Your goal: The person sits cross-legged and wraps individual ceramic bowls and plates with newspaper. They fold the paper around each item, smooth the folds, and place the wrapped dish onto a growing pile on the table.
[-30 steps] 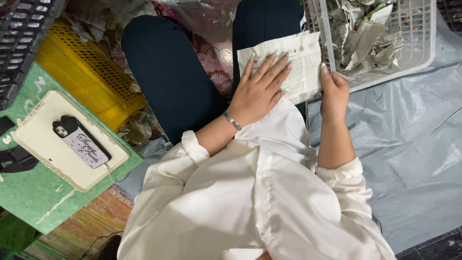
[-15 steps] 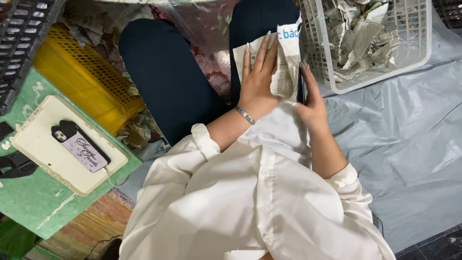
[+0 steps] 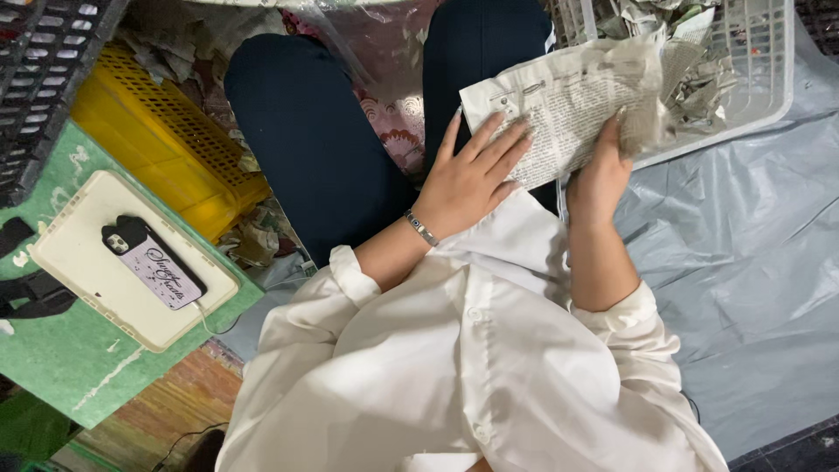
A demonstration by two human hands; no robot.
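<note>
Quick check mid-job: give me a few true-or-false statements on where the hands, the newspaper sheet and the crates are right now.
1. The left hand lies flat on the printed newspaper sheet. True.
2. The right hand holds a phone. False: it grips the sheet's edge; the dark-cased phone lies on a cream rectangular tray.
3. The white plastic basket holds crumpled paper. True.
4. The yellow perforated plastic crate sits on the grey plastic sheeting. False: it is on the opposite side.

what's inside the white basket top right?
The white basket holds crumpled newspaper scraps. The newspaper sheet, pressed flat by the left hand and gripped by the right hand, covers its near-left corner. The bottom is hidden.
</note>
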